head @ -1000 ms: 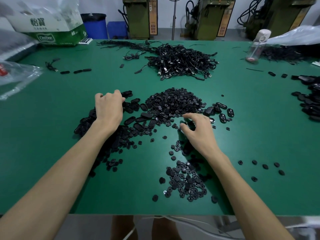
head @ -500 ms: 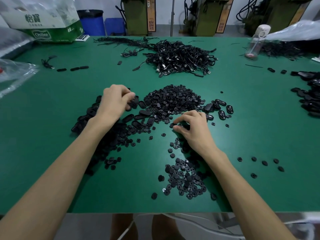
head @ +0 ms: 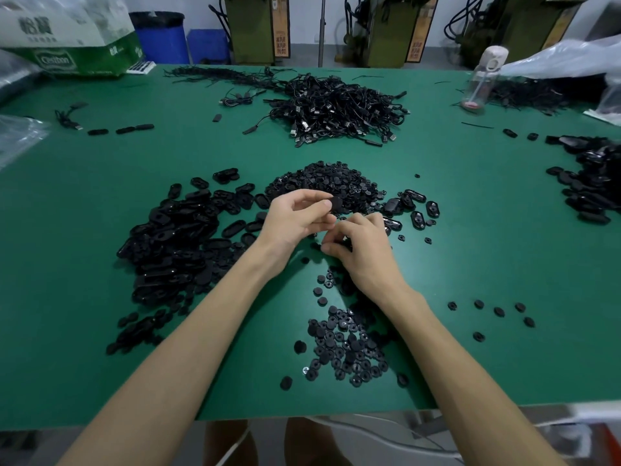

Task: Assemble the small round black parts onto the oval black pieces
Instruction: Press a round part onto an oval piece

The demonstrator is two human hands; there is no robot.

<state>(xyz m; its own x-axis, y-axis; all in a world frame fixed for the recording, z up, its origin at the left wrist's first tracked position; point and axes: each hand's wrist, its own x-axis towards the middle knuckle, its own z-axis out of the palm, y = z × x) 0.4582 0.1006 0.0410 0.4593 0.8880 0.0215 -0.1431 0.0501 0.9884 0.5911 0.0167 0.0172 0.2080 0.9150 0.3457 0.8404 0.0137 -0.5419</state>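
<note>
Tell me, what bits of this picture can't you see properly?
Head view, all of it:
- Whatever the right hand pinches: its own curled fingers hide it.
- The oval black piece in the left hand: thumb and fingers cover all but one end.
- The pile of oval pieces at the far right: cut off by the picture's edge.
- The green-and-white package: cut off by the top edge.

We see bare bench (head: pixel 487 250) on our right and far left. The pile of oval pieces (head: pixel 174 243), the heap of round parts (head: pixel 322 181) and the cable heap (head: pixel 336 109) block the middle.
</note>
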